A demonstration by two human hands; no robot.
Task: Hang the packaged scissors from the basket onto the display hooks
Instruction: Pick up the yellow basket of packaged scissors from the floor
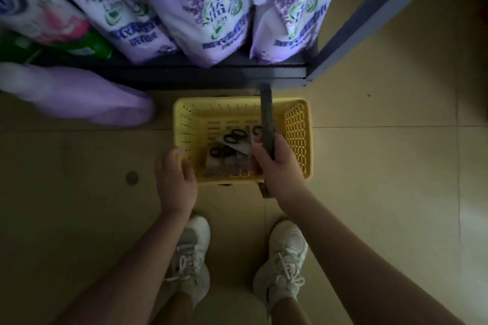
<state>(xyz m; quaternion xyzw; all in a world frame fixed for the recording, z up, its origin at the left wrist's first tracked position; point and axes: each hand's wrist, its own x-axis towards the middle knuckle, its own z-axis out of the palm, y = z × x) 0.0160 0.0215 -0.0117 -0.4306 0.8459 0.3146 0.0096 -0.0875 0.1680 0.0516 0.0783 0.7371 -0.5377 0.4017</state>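
A yellow plastic basket [190, 119] sits low over the tiled floor, directly in front of my feet. Inside it lie several packaged scissors [232, 140] with black handles on card backings. My right hand [277, 166] grips the basket's dark handle [266, 113], which runs across the right side of the basket. My left hand [175, 179] hovers at the basket's near left corner, fingers loosely curled and holding nothing. No display hooks are in view.
A dark shelf edge [211, 74] lies just beyond the basket, stacked with purple and white packaged bags [208, 8]. Another purple bag [79, 95] lies on the floor at left. A grey shelf upright [369, 13] rises at right. My white shoes [285, 258] stand below.
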